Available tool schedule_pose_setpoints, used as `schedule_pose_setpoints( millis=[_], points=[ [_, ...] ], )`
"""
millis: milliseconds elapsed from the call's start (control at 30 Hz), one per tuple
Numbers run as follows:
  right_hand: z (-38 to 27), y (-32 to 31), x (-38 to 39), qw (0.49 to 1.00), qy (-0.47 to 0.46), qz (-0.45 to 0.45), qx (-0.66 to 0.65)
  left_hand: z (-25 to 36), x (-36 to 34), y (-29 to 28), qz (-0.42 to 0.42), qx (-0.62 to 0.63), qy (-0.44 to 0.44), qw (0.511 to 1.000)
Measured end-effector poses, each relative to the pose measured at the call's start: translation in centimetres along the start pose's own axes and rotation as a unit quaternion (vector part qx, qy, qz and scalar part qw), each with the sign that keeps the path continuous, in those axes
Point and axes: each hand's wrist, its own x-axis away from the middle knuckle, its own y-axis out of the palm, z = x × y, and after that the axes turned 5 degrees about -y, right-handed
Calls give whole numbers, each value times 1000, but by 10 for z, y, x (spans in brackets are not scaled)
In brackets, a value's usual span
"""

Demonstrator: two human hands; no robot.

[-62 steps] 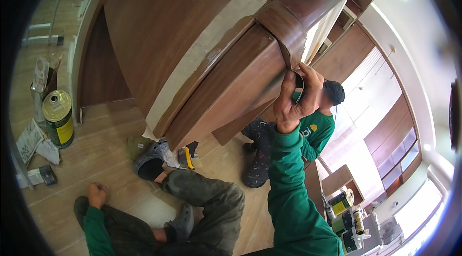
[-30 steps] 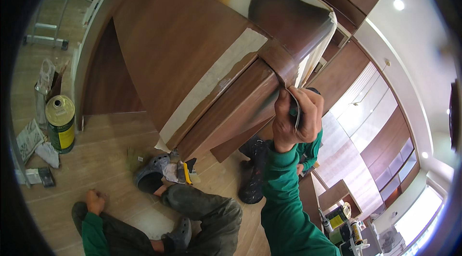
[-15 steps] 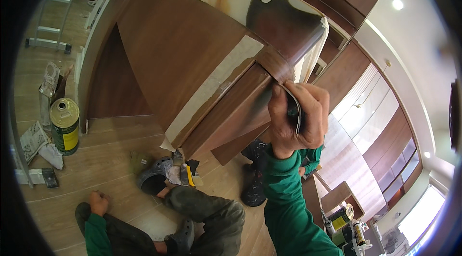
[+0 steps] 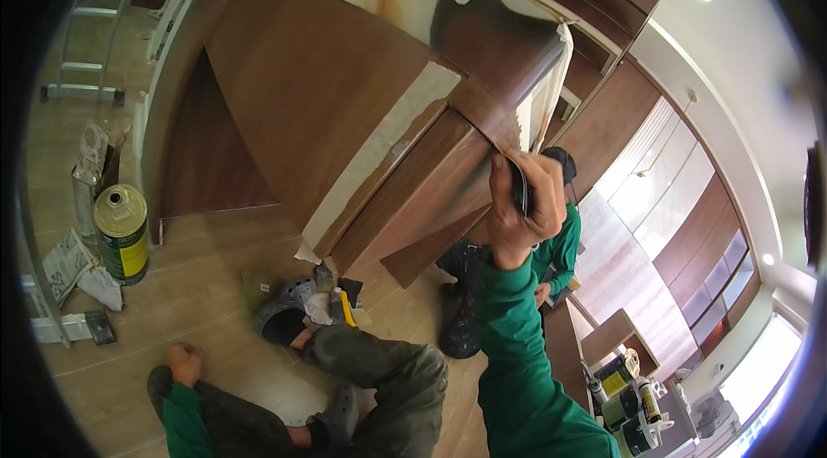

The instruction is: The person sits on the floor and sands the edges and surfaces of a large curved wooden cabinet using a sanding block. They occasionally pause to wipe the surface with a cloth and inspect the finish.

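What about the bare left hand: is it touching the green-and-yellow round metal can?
No, brown wood-look floor shows between the bare left hand and the green-and-yellow round metal can.

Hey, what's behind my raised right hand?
Behind your right hand, a co-worker in a dark cap and green top shows. Your hand and sleeve cover part of that person's body.

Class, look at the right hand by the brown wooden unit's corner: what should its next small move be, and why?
Probably a short, light pass of the thin bent sheet along the corner of the brown wooden unit: the right hand pinches the sheet between thumb and fingers, right by that corner.
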Motion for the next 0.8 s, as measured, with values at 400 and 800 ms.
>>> schedule_pose_setpoints(
  millis=[400, 800],
  points=[
    [-17, 10, -19, 999, -30, 13, -17, -1, 2, -4, 22, 21, -30, 999],
    [-14, 15, -20, 998, -30, 36, -50, 17, 17, -14, 7, 52, -28, 998]
  ],
)
